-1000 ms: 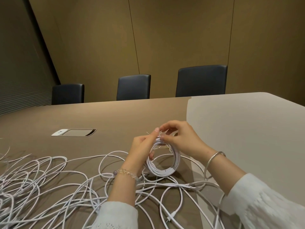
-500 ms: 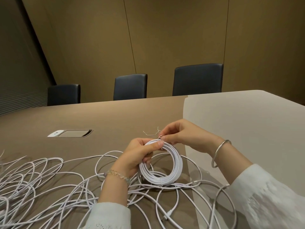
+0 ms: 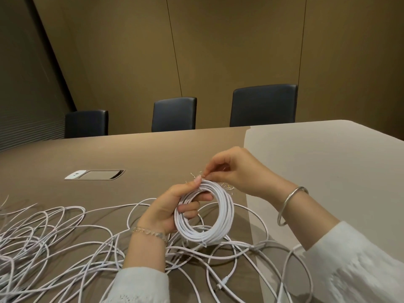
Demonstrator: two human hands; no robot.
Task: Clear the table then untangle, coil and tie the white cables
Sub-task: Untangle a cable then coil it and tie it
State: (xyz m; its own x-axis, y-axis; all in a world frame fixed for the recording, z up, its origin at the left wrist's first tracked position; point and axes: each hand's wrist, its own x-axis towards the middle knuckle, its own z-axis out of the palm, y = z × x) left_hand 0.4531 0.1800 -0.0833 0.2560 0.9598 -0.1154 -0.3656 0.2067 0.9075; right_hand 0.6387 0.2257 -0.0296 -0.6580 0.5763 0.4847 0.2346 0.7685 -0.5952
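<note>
The left hand (image 3: 168, 206) grips the coiled cable (image 3: 207, 213) above the near bench (image 3: 153, 154). The right hand (image 3: 236, 171) fingers pinch the wire tie (image 3: 204, 176) at the coil's top. Twist it snug while keeping the loops aligned.

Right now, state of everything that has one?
coiled cable: wound, held upright off the table
twist tie: at the coil's top, ends loose
left hand: grips the coil
right hand: pinches the tie
loose cables: tangled on the table
table hatch: closed
</note>
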